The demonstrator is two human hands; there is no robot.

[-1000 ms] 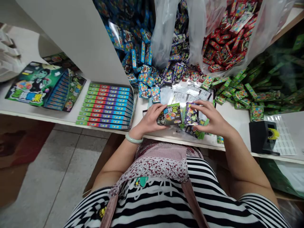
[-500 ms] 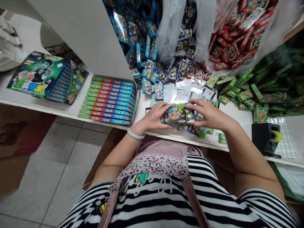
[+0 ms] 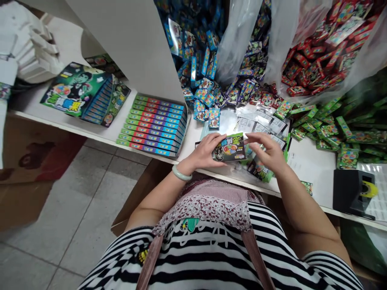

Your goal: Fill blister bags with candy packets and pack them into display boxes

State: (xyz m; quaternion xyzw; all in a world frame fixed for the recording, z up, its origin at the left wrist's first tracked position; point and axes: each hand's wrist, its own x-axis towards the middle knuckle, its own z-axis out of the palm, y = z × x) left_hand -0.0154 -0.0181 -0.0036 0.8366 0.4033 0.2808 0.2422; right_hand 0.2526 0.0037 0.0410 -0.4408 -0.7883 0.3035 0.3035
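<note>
My left hand (image 3: 208,152) is closed around the left end of a black-and-green candy packet (image 3: 230,148) with colourful print, held just over the shelf edge. Off the packet's right end, my right hand (image 3: 266,150) has its fingers apart, with the fingertips close to the packet's edge. More black-and-green packets (image 3: 262,171) lie under and beside the right hand. Behind the hands, clear plastic sleeves with printed labels (image 3: 273,124) are spread on the white shelf. A pale green bangle (image 3: 181,173) circles my left wrist.
Left of my hands stands a tray of green, red, purple and blue boxes (image 3: 154,127), then a green display box (image 3: 77,92). Heaps of small blue boxes (image 3: 208,96), red boxes (image 3: 302,72) and green boxes (image 3: 329,129) lie behind. A black tape dispenser (image 3: 352,191) sits right.
My right hand has let go of the packet's right end and its fingers have spread. The left hand still holds the packet. The whole view has shifted, so things appear further right.
</note>
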